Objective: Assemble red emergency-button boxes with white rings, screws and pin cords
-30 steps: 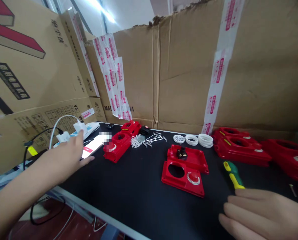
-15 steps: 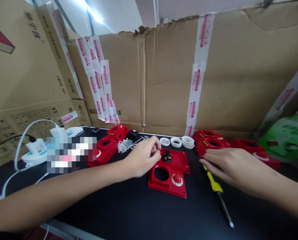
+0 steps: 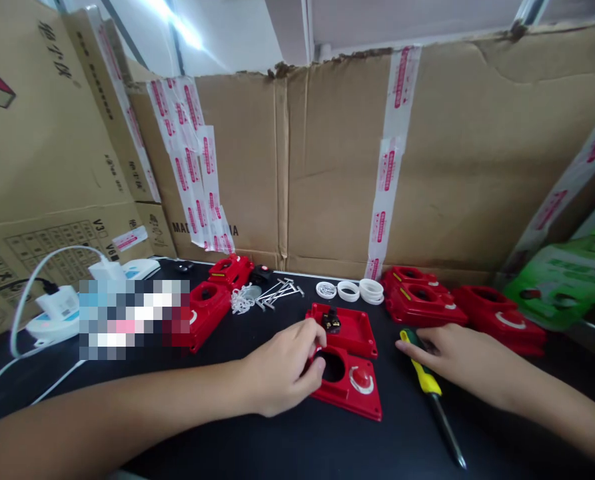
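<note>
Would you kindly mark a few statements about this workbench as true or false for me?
1. The left hand grips the red cover at its left edge. True.
2. The screwdriver has a blue handle. False: it is green and yellow.
3. White rings lie near the cardboard wall. True.
4. The right hand holds a white ring. False: its fingers rest on the screwdriver.
</note>
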A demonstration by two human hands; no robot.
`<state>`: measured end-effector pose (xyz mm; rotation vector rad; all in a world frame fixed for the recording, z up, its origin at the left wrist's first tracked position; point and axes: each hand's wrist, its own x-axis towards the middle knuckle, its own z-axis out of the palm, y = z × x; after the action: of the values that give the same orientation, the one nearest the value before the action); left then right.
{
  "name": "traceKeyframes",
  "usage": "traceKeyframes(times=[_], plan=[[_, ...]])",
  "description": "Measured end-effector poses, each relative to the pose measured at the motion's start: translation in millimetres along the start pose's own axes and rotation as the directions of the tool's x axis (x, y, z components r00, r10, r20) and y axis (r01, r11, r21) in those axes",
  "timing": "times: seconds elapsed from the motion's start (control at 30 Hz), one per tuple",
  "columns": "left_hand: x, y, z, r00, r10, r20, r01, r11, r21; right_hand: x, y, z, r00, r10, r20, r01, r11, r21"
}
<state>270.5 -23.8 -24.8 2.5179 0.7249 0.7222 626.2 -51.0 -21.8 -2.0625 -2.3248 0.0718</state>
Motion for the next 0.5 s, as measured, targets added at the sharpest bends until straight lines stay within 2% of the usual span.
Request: traceKeyframes(times=[0.2, 0.37, 0.5], plan=[[-1, 3, 1.5, 0.971, 0.207, 0.121, -0.223, 0.965, 0.135, 2, -4, 2, 1.000, -0.010, 0.020, 0.010, 1.000, 0.029], [1, 1, 0.6, 0.952, 0.247, 0.181, -0.286, 0.927, 0.244, 1, -10, 5, 0.998, -0.063, -0.025, 0.063, 0.998, 0.021], [1, 0, 4.1, 0.947, 0.279, 0.159, -0.314, 0.910, 0.272, 3, -12, 1, 0.989, -0.033, -0.141, 0.027, 0.999, -0.042]])
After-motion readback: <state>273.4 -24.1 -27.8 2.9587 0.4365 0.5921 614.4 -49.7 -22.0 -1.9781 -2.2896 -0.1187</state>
